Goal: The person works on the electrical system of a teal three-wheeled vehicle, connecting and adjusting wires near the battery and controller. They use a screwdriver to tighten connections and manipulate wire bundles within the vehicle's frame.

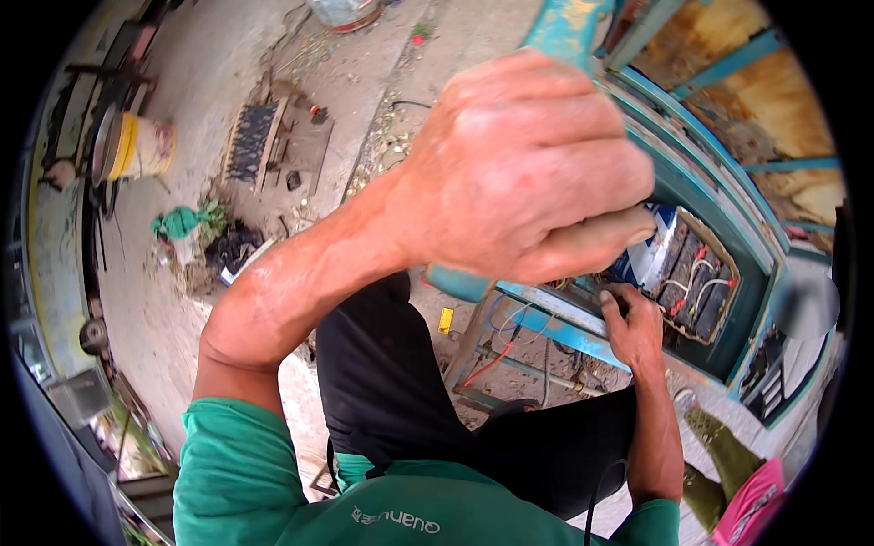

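Note:
My left hand (537, 173) is raised close in front of me, its fingers closed round a teal painted metal bar (569, 27) with worn paint. A rounded teal end (458, 282) shows below the wrist; the part between is hidden by the hand. My right hand (635, 332) rests at the near edge of a teal metal compartment (748, 332), its fingers curled at the rim and partly hidden. Inside lie several dark batteries (683, 264) joined by white wires with red ends. A blue and white package (651, 255) lies beside them, partly behind my left hand.
Loose wires (492, 359) hang under the teal frame (555, 332). A yellow label (445, 320) is near my knee. Left stand a yellow bucket (144, 148) and a wooden-framed black rack (250, 141). Another person's pink garment (751, 505) and olive trousers (728, 450) show lower right.

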`<state>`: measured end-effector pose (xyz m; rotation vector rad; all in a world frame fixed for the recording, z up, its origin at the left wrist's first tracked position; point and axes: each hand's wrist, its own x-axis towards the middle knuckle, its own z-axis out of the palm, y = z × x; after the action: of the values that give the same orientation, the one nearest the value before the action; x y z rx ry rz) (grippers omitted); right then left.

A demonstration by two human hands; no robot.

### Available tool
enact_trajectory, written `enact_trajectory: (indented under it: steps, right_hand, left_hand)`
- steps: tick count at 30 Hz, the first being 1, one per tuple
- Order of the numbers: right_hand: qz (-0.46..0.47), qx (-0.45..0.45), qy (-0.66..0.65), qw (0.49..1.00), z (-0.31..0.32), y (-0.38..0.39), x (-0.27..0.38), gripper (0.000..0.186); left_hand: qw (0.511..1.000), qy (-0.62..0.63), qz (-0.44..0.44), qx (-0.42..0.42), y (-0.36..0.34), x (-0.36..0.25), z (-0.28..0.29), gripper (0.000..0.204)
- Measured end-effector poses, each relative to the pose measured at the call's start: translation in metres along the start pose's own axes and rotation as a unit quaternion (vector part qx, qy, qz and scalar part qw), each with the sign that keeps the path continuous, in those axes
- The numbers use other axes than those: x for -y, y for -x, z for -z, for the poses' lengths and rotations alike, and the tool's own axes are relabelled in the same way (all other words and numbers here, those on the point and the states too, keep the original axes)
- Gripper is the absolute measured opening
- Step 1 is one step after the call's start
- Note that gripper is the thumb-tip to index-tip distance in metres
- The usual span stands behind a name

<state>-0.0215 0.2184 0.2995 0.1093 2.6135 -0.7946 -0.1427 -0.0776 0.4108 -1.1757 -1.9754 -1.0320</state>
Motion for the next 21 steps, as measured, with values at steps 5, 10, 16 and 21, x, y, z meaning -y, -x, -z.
enact_trajectory:
  steps: [5,10,16,21]
  right_hand:
    - [-0.027,0.038,0.011,0.999,0.001,-0.003,0.002,0.033]
    - [-0.001,0.039,-0.032,0.999,0.000,0.000,-0.008,0.031]
    - [-0.024,0.045,-0.025,0.998,-0.005,0.000,-0.008,0.027]
    - [-0.022,0.046,-0.051,0.997,-0.008,-0.002,-0.025,0.022]
  left_hand:
    - [0.986,0.023,0.065,-0.151,0.016,-0.002,0.001,0.013]
    - [0.902,0.060,0.315,-0.288,0.099,-0.009,0.029,0.023]
    - [0.650,0.032,0.743,-0.154,0.371,0.003,-0.030,0.029]
    - [0.549,-0.052,0.801,0.233,0.569,0.016,-0.092,0.038]
